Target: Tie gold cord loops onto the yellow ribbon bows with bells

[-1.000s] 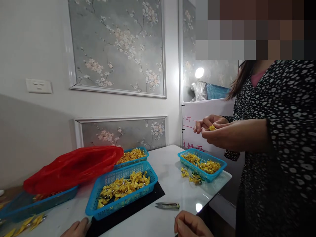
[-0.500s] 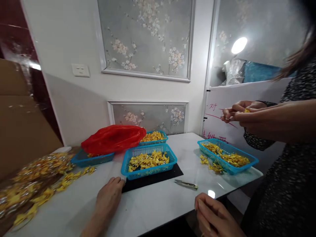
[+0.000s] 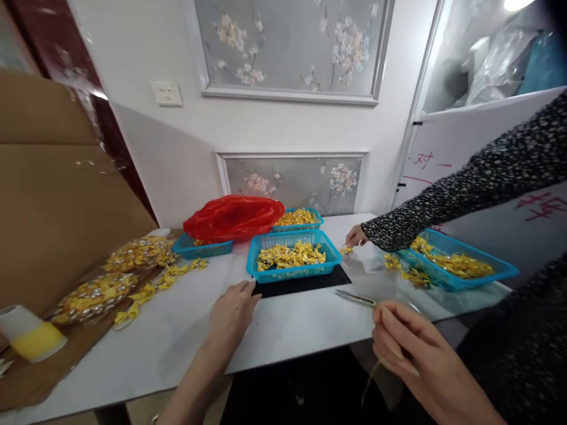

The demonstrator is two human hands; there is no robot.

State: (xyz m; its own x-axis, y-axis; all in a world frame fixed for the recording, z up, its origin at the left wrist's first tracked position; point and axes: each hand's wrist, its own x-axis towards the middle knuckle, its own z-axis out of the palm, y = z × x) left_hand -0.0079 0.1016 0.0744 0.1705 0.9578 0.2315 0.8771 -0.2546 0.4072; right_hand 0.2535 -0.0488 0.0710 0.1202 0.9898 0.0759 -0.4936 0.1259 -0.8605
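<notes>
My left hand (image 3: 233, 307) lies on the white table, fingers stretched toward the left corner of a black mat (image 3: 283, 288). Just beyond its fingertips, a blue plastic basket (image 3: 293, 274) stands on that mat, holding many yellow ribbon-like pieces (image 3: 290, 255). My right hand (image 3: 416, 348) is above the table's front edge with thumb and fingers pinched together. A thin thread (image 3: 371, 378) hangs below the pinch; its upper end is hidden by the fingers. Thread snips (image 3: 355, 297) lie on the table, their handle end close to my right fingertips.
A co-worker's hand (image 3: 357, 236) reaches in from the right to a small yellow piece (image 3: 346, 251). Another blue basket (image 3: 469, 271) stands at right. A red plastic bag (image 3: 233, 215) covers a basket at back left. Bagged yellow pieces (image 3: 97, 295) and a yellow-white cone (image 3: 33, 333) lie left.
The view has tilted down and swung left. The co-worker's arm has stretched out over the table, setting its hand beside the middle basket. My hands keep nearly the same poses.
</notes>
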